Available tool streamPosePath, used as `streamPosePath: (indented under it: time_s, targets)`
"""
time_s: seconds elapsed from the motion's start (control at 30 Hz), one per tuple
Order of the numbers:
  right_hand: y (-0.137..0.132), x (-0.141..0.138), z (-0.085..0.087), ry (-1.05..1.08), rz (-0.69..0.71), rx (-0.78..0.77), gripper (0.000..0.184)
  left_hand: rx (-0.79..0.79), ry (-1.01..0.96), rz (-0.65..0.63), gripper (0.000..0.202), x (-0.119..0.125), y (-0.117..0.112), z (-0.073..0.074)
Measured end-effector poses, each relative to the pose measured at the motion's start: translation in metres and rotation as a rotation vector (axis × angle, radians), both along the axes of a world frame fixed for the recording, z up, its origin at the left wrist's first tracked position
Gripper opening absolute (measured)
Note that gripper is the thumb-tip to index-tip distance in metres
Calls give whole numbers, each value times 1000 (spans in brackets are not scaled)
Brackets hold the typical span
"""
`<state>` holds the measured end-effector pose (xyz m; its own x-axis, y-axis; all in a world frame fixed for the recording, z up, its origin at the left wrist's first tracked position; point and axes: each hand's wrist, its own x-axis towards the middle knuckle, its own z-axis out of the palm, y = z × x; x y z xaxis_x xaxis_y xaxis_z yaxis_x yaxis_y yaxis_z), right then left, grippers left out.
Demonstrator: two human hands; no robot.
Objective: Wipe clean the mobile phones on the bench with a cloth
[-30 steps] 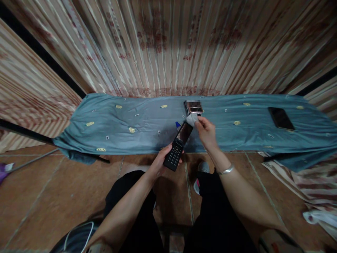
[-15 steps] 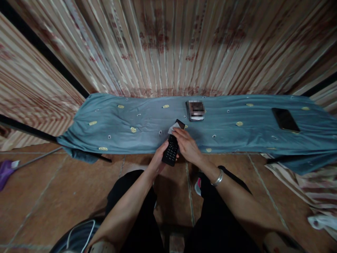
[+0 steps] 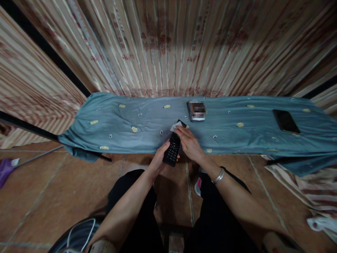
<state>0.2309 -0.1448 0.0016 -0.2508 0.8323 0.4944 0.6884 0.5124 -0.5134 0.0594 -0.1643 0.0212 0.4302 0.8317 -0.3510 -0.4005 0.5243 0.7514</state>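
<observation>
My left hand (image 3: 159, 162) grips the lower end of a black keypad phone (image 3: 172, 151), held over the front edge of a table draped in a blue-grey cloth (image 3: 118, 126). My right hand (image 3: 190, 144) rests on the phone's upper part, fingers closed on a small white wipe (image 3: 176, 125) pressed against the screen end. A silver bracelet (image 3: 218, 176) circles my right wrist.
A small dark device (image 3: 196, 111) lies on the cloth just behind my hands. A black smartphone (image 3: 285, 121) lies far right on the cloth. Striped curtains (image 3: 168, 45) hang behind the table. Tiled floor lies below; a white bag (image 3: 321, 223) sits at the lower right.
My right hand came down and left from above the phone's top onto its screen, bringing the white wipe with it. The phone now sits lower and more upright in my left hand.
</observation>
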Motion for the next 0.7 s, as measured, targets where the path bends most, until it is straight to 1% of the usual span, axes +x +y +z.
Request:
streamPosePath:
  time_s: [0.1,0.23,0.37,0.57,0.7]
  targets:
    - [6,9,-2,-17,-55,23,52,39,-5,-42,46,0,-3,-2]
    - [14,19,-6,-16,-119,49,52,54,-11,-61,50,2,-5,-3]
    - [18,24,-9,1,-143,55,51,47,-16,-64,48,1,-5,-1]
    - [17,27,-14,16,-170,21,49,42,-29,-9,42,-3,-2,2]
    - [15,25,-13,14,-172,7,50,28,-32,11,36,-4,0,2]
